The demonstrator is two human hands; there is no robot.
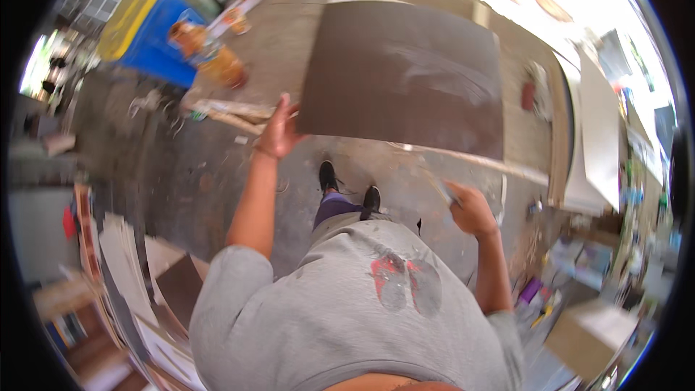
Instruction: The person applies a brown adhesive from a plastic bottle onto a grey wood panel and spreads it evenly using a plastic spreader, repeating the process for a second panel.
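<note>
A wide, dark brown board (405, 72) with a smooth, shiny face lies across the work table in front of me. My left hand (280, 130) is at the board's near left corner, fingers stretched upward along its edge; whether it presses on the board I cannot make out. Off the near right side, my right hand (474, 210) is closed around a thin, pale, blade-like tool (440, 190). That tool is blurred and points toward the board, apart from it.
On the table's left stand a bottle of orange-brown liquid (217, 61) and a cup (237, 22). Beyond them is a blue bin with a yellow rim (148, 32). White panels (597, 130) lean at right; a cardboard box (590, 337) and sheet offcuts (134, 268) lie nearer me.
</note>
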